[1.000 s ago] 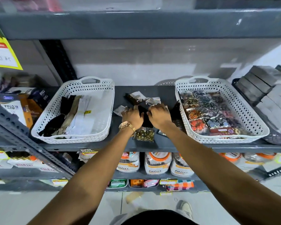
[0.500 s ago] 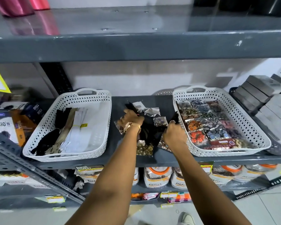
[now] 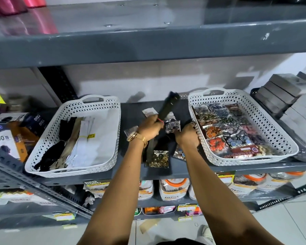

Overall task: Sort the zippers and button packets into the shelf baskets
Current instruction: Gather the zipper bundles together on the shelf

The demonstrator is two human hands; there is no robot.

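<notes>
1. My left hand (image 3: 149, 129) is closed around a bundle of dark zippers (image 3: 168, 106), gripped near a red band; the bundle tilts up and away from the shelf (image 3: 131, 110), its far end raised toward the back wall and its lower end hanging below my wrist.
2. A gold watch (image 3: 133, 136) sits on that left wrist.
3. My right hand (image 3: 187, 137) is curled down over the loose pile in the middle of the shelf, just beside the right basket (image 3: 195, 110). I cannot tell whether its fingers actually grip anything.
4. The left basket (image 3: 113, 138), white and perforated, holds zippers laid lengthwise: black ones on the left, tan in the middle, white on the right.
5. The right basket is filled with button packets (image 3: 233, 131) in orange, blue, gold and dark tones.
6. Between the 2 baskets lie the unsorted packets: a gold button packet (image 3: 158, 159) at the shelf's front edge, a clear packet of dark buttons (image 3: 173, 126) between my hands, and small clear packets near my left wrist.
7. Grey boxes (image 3: 279, 92) are stacked on the far right of the shelf.
</notes>
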